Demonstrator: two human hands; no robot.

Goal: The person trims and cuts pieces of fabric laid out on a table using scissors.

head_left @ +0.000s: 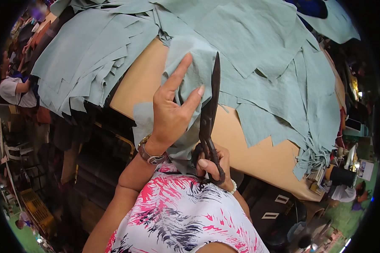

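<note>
My right hand is wrapped round the dark handles of a large pair of fabric scissors, low and close to my body. The blades point away from me and look closed or nearly so. My left hand rests on a piece of pale green fabric just left of the blades. Its index finger and thumb are stretched out and apart; the other fingers are mostly hidden. This fabric hangs over the table's near edge towards my lap, and part of it lies under the scissors.
Layered green fabric pieces with jagged edges lie at the table's left. More such pieces spread over the right side and back. The tan tabletop shows between them. A person is at the far left. Dark drawers stand below right.
</note>
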